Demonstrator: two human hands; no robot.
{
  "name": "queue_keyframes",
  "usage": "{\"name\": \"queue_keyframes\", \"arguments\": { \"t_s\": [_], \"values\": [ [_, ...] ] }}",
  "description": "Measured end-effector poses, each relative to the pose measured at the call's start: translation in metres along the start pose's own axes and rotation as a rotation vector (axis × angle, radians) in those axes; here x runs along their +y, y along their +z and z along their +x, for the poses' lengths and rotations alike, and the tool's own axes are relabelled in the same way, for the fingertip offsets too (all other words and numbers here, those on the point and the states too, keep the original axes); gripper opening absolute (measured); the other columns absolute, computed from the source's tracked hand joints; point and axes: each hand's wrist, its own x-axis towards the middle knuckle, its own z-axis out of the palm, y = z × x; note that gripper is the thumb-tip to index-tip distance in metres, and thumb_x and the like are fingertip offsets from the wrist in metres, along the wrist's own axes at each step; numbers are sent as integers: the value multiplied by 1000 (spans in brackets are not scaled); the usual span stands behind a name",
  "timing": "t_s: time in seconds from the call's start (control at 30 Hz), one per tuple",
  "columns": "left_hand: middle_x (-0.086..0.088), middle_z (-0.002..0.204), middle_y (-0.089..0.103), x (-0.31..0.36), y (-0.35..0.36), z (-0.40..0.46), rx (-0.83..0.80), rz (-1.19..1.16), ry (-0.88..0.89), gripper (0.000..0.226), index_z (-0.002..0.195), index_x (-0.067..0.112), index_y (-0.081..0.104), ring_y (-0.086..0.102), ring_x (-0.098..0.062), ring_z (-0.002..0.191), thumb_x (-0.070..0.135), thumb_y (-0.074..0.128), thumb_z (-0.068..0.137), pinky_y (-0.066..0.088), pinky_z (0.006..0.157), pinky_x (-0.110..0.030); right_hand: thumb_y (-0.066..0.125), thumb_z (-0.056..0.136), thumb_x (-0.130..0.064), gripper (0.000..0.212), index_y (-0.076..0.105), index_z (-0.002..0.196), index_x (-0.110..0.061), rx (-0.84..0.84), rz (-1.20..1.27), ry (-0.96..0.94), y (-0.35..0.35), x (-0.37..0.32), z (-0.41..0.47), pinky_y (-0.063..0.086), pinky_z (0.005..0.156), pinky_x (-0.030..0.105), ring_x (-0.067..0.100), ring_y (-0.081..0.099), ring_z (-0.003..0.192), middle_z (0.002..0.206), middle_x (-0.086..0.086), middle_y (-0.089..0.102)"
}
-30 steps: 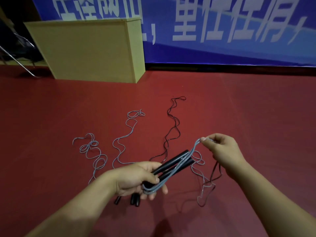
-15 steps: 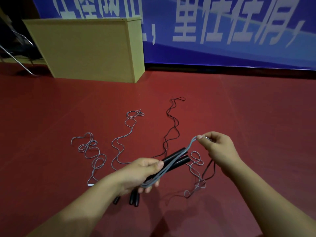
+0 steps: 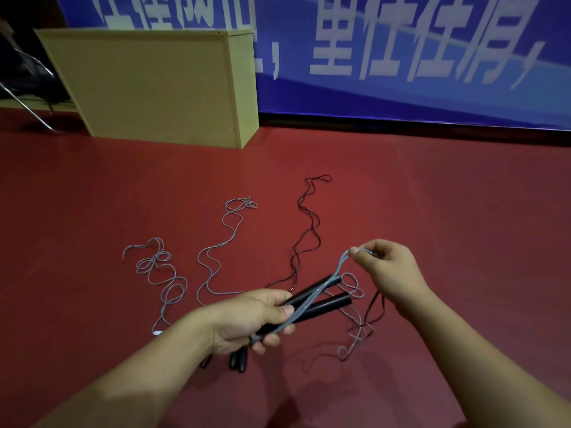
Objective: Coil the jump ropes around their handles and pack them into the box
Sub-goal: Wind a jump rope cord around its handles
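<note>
Since the earlier frame the black handles (image 3: 318, 299) have been tipped flatter and the two spread a little apart at their far ends. They are gripped at their near ends by the left hand (image 3: 247, 319), their long axis running up and to the right toward the right hand (image 3: 386, 267). The grey rope (image 3: 312, 301) is pinched by the right hand's fingertips (image 3: 355, 251) just beyond the handle tips and drawn taut diagonally across both handles; slack hangs below right. The next turn is likely laid round that axis. The box (image 3: 148, 88) stands far left.

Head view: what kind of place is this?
Probably an indoor sports hall or gym: red sports-type floor, a large blue banner with white Chinese characters along the wall, and jump ropes laid out on the floor.
</note>
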Motion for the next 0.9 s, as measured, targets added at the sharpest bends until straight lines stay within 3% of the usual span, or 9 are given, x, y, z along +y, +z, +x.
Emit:
{"name": "queue_keyframes", "arguments": {
  "t_s": [0.13,0.27,0.37,0.43,0.57,0.7,0.77,0.9],
  "values": [
    [8,72,47,1,-2,1,-14,28,38,15,96,22,51,32,-2,51,29,41,105,24,40,-13,75,83,-28,21,71,70,-13,-15,-41,37,-1,6,1,37,55,27,12,45,55,57,-4,55],
    [7,73,48,-3,-2,1,-126,16,96,20,93,20,58,41,-3,52,40,54,96,35,45,-15,77,81,-25,15,74,72,-14,-71,-28,70,0,10,2,43,59,32,15,51,59,61,2,61],
    [6,73,52,-3,-3,2,-188,65,149,32,107,12,65,59,-10,63,38,60,89,48,61,-19,77,82,-22,13,74,74,-13,-91,2,67,1,9,1,43,61,32,15,52,61,64,4,63],
    [5,74,55,-4,-4,4,-182,125,211,38,107,10,66,64,-15,73,41,61,87,46,72,-20,75,84,-20,12,74,75,-12,-96,17,60,2,7,0,42,60,29,13,51,60,64,3,63],
    [3,75,60,-3,-7,8,34,105,337,23,93,22,70,57,-13,74,43,61,87,39,69,-22,70,89,-21,15,74,77,-12,-104,-18,75,2,7,0,37,52,22,8,44,50,61,1,63],
    [2,68,59,-4,-8,20,355,-77,348,33,103,1,65,60,-13,63,32,57,94,45,60,-20,66,92,-23,16,74,80,-14,-140,-80,87,4,5,0,39,55,23,3,45,48,63,-4,65],
    [0,67,56,-4,-8,25,495,-156,320,26,102,-1,62,61,-12,55,22,50,101,47,51,-20,64,93,-25,19,73,79,-15,-188,-149,69,8,2,-2,41,58,24,2,47,50,62,-6,66],
    [-6,72,55,-6,-15,29,694,-22,264,23,84,9,56,60,-11,47,18,47,103,48,45,-21,62,94,-29,22,70,77,-16,-238,-208,14,17,-9,-7,41,57,25,3,46,50,56,-10,56]
  ]
}}
